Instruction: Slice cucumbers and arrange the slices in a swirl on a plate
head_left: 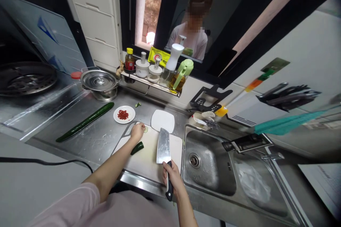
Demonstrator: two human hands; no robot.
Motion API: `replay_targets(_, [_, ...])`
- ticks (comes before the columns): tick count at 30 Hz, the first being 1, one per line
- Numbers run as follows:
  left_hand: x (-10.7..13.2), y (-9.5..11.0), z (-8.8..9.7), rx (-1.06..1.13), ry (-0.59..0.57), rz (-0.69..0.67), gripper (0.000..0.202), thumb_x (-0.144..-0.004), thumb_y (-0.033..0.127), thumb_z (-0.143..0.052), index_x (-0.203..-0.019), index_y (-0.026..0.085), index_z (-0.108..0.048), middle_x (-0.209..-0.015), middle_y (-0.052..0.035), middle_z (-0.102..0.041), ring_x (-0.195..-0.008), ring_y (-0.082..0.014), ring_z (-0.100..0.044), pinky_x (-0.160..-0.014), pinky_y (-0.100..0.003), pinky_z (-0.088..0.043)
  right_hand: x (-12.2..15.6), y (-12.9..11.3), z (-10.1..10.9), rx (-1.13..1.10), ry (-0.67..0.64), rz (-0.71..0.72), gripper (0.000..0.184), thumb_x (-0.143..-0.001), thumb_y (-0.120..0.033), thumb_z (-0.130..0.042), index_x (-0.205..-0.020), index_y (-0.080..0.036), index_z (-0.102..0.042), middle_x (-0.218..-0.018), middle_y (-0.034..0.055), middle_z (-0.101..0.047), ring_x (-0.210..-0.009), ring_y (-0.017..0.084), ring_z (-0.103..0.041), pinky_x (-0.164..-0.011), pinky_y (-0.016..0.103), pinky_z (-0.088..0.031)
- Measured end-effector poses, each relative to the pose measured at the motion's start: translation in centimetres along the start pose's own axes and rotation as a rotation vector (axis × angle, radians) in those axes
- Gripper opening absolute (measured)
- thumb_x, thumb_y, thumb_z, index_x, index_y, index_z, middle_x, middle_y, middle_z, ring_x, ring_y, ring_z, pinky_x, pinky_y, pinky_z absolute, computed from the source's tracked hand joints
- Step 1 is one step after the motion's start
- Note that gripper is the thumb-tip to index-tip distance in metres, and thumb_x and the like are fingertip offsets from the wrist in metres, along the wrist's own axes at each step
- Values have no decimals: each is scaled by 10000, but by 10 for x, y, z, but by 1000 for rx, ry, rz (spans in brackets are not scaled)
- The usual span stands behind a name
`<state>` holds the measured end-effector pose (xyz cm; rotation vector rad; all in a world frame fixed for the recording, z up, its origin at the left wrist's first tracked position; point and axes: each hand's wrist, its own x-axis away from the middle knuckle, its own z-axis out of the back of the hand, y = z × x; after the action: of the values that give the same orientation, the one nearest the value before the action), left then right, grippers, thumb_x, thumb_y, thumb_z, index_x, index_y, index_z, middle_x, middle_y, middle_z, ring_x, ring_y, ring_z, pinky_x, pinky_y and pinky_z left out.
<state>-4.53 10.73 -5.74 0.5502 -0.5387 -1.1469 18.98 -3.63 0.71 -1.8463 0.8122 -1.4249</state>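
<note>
A cleaver (163,147) with a black handle is gripped in my right hand (173,176), its broad blade pointing away from me over the white cutting board (151,165). Near the board's far left corner, by its grey handle, my left hand (136,132) has its fingers curled together at a thin cucumber slice (145,129). A short cut piece of cucumber (137,148) lies on the board beside my left wrist. Just beyond the board is a white square plate (162,121). To the left, a white plate (116,114) bears chopped red bits.
A long cucumber (86,121) lies on the steel counter at left, near a lidded metal pot (99,79). The sink (210,163) adjoins the board on the right. Along the window runs a rack (149,84) of seasoning jars and an oil bottle (181,76).
</note>
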Motion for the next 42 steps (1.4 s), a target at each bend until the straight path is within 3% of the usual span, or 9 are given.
replay_targets(7, [-2, -2, -2, -77, 15, -101, 152, -788, 212, -579, -840, 189, -720, -936, -111, -688, -933, -230, -596, -783, -295, -418, 0, 5, 7, 13, 4, 1, 488, -652, -598, -674, -818, -243, -384, -418, -138, -427, -269, 68, -350, -309, 176, -262])
replay_targets(12, [7, -1, 6, 10, 144, -56, 199, -827, 253, -545, -922, 195, -710, -950, -99, -674, -903, -228, -596, -789, -314, -436, 0, 0, 5, 86, 52, 29, 411, -703, -553, -633, -817, -240, -391, -420, -136, -424, -280, 74, -350, -315, 184, -264])
replay_targets(16, [44, -10, 12, 155, 231, -69, 245, -874, 302, -489, -965, 185, -685, -912, -77, -673, -802, -191, -607, -783, -311, -459, -2, -4, -2, 186, 53, 54, 361, -739, -534, -592, -822, -233, -410, -412, -131, -415, -293, 83, -360, -333, 194, -272])
replay_targets(20, [97, -30, 12, 139, 189, -259, 215, -874, 336, -518, -948, 214, -679, -949, -69, -675, -924, -213, -604, -854, -341, -464, -6, -2, -9, 293, 56, 91, 327, -771, -530, -551, -797, -235, -413, -412, -126, -390, -308, 87, -345, -357, 205, -267])
replay_targets(23, [120, -42, 11, 108, 174, -372, 212, -877, 313, -534, -1006, 223, -676, -1004, -71, -672, -978, -213, -597, -898, -355, -462, -9, 3, -14, 438, 72, 152, 318, -795, -537, -525, -776, -233, -435, -446, -103, -408, -376, 103, -387, -401, 213, -280])
replay_targets(27, [120, -48, 9, 87, 188, -439, 237, -903, 312, -515, -1055, 231, -677, -1042, -67, -675, -1004, -198, -600, -915, -348, -473, -9, 3, -21, 770, 62, 286, 316, -866, -508, -452, -779, -207, -496, -639, -17, -571, -623, 145, -528, -558, 226, -345])
replay_targets(31, [114, -49, 8, 63, 195, -459, 248, -904, 328, -523, -1069, 233, -681, -1055, -63, -681, -993, -194, -613, -916, -352, -487, -5, -3, -28, 1022, 60, 249, 318, -928, -476, -384, -844, -204, -525, -726, 25, -616, -696, 166, -555, -596, 230, -314])
replay_targets(42, [111, -57, 8, 62, 154, -548, 231, -902, 286, -530, -1053, 238, -698, -1012, -58, -694, -946, -180, -633, -866, -339, -522, 8, -14, -45, 1235, 34, 117, 292, -977, -426, -338, -974, -200, -523, -838, 64, -662, -784, 184, -599, -593, 235, -265])
